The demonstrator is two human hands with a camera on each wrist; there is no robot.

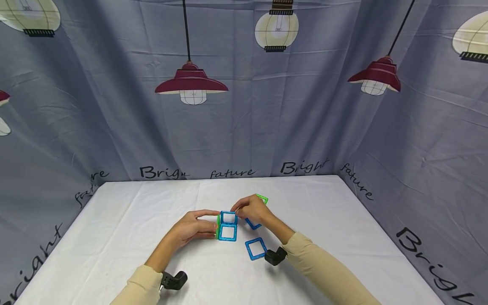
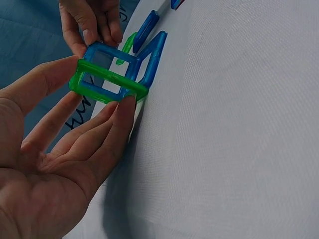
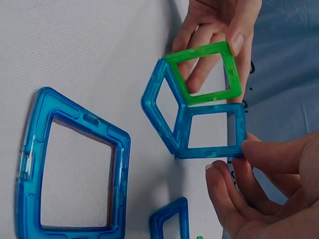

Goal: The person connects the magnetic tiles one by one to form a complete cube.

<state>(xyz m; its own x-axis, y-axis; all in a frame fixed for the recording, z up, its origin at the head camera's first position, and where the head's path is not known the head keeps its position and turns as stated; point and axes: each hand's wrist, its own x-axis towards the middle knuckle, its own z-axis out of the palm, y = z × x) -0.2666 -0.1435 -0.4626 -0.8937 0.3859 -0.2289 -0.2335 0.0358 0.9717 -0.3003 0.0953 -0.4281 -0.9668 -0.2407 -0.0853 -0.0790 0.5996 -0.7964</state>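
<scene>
Three square magnetic tiles are joined at their edges: a green tile [image 3: 199, 51], an upright blue tile [image 3: 209, 152] and another blue tile [image 3: 158, 128] flat against the white cloth. My left hand [image 1: 190, 228] grips the green tile by its outer edges, thumb and fingers on opposite sides, as the left wrist view shows. From the other side, my right hand [image 1: 252, 209] pinches the upper edge of the upright blue tile between thumb and fingers. Green and upright blue tiles meet at a corner, with the third tile below.
A loose blue tile [image 1: 248, 250] lies on the white-covered table [image 1: 324, 212] near the right wrist. Another blue tile [image 1: 253, 226] and a green tile [image 1: 264, 198] lie partly hidden behind the right hand. A grey printed curtain [image 1: 236, 135] surrounds the table.
</scene>
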